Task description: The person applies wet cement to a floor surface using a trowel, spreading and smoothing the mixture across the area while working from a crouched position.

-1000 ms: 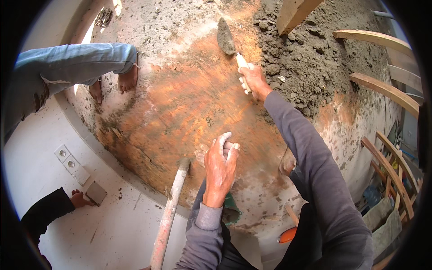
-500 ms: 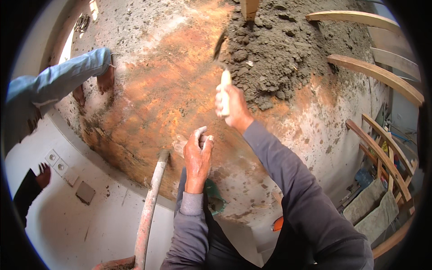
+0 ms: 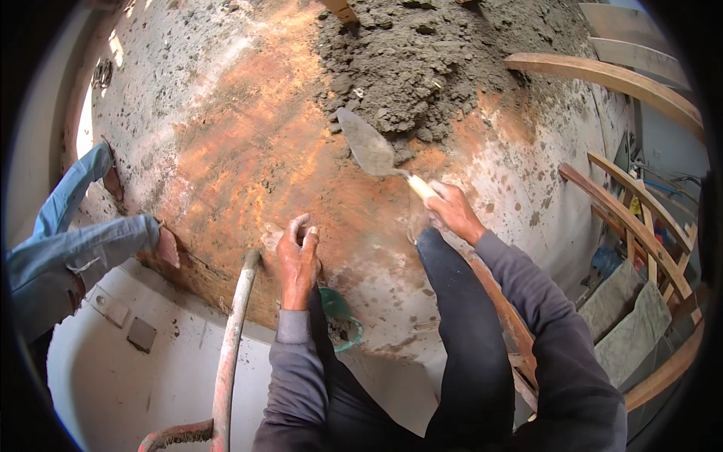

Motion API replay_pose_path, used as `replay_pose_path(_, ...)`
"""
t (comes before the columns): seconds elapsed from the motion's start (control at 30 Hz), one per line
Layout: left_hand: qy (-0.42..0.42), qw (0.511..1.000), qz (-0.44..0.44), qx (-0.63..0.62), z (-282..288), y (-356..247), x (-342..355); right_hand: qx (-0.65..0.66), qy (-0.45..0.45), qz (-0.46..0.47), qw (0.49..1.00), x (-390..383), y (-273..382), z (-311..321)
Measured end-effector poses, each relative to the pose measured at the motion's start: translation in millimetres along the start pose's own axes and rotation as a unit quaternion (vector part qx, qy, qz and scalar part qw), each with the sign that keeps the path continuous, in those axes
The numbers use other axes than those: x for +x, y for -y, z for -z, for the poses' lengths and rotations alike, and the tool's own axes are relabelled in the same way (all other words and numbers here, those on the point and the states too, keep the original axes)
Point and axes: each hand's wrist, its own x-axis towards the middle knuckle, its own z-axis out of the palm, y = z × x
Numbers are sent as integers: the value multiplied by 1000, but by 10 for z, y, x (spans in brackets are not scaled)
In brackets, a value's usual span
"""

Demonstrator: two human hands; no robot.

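Observation:
My right hand [image 3: 455, 212] grips the light wooden handle [image 3: 420, 188] of a pointed trowel [image 3: 366, 142], whose grey blade lies by the edge of a heap of wet grey mortar [image 3: 422, 71]. My left hand [image 3: 298, 256] is open, fingers loosely curled and apart with nothing in them, above the orange-stained, mortar-spattered surface [image 3: 218, 151]. Near it on the left a worn pink pole tool [image 3: 235, 331] slants upward. Below it is a green bucket [image 3: 343, 305] with grey material inside, partly hidden by my leg.
Another person's jeans-clad legs [image 3: 90, 245] and bare feet are at the left. A white lower surface [image 3: 158, 377] lies bottom left. Curved timber ribs [image 3: 602, 79] jut from the upper and lower right, and a grey mud-coated trough [image 3: 631, 328] sits at the lower right.
My right hand has swung the trowel down and to the right, turning its blade into view. The other person's legs have shifted, and their dark-sleeved hand at lower left is no longer seen.

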Motion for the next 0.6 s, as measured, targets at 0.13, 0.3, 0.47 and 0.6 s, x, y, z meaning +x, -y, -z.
replay_pose_path(0.13,-15,1000,-6,10,23,14,-95,-174,-146,88,970,-455,-1110,555)
replay_pose_path(0.3,40,995,-17,89,74,-327,-436,212,-210,-300,906,-687,-1381,838)
replay_pose_path(0.47,91,991,-1,96,-30,-281,-748,482,-346,-231,771,-16,-2217,684)
replay_pose_path(0.6,122,987,35,104,-221,-106,-563,450,-443,-167,757,957,-2122,721)
